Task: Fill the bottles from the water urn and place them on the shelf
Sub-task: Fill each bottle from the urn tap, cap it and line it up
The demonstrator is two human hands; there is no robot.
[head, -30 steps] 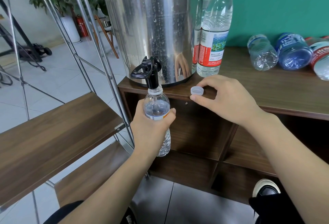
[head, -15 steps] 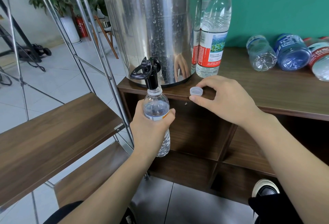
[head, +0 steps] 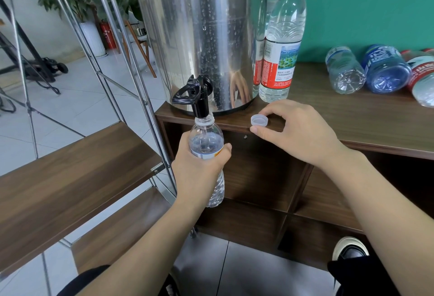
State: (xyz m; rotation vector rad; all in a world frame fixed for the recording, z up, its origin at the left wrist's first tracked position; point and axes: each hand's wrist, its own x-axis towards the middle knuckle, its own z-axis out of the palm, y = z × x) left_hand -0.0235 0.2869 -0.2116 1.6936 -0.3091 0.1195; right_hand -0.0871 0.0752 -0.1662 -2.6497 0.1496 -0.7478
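The left hand (head: 199, 168) is wrapped around a small clear bottle (head: 206, 145), holding it upright with its open mouth right under the black tap (head: 199, 100) of the steel water urn (head: 195, 37), out past the front edge of the counter (head: 352, 117) with nothing beneath it but the floor. The right hand (head: 296, 131) rests at the counter edge and pinches the loose bottle cap (head: 259, 120) between thumb and fingers. The main risk, as I judge it, is overfilling: the bottle looks well filled already, and with the right hand busy on the cap, no hand is on the tap lever, so water could spill over the neck and wet the grip. A thin, wet bottle may also buckle or slip, and any drift of the mouth off the spout would send water down the cabinet front. The cap sits close to the edge and could be knocked off. A tall red-capped bottle (head: 281, 44) stands just beside the urn, near the right hand, and could be tipped by a careless reach. Three more bottles (head: 345, 72) lie on their sides farther right on the counter. The wooden shelf (head: 70, 166) on its metal rack waits to the left; the rack's slanted posts (head: 131, 60) stand between the tap and the shelf boards.
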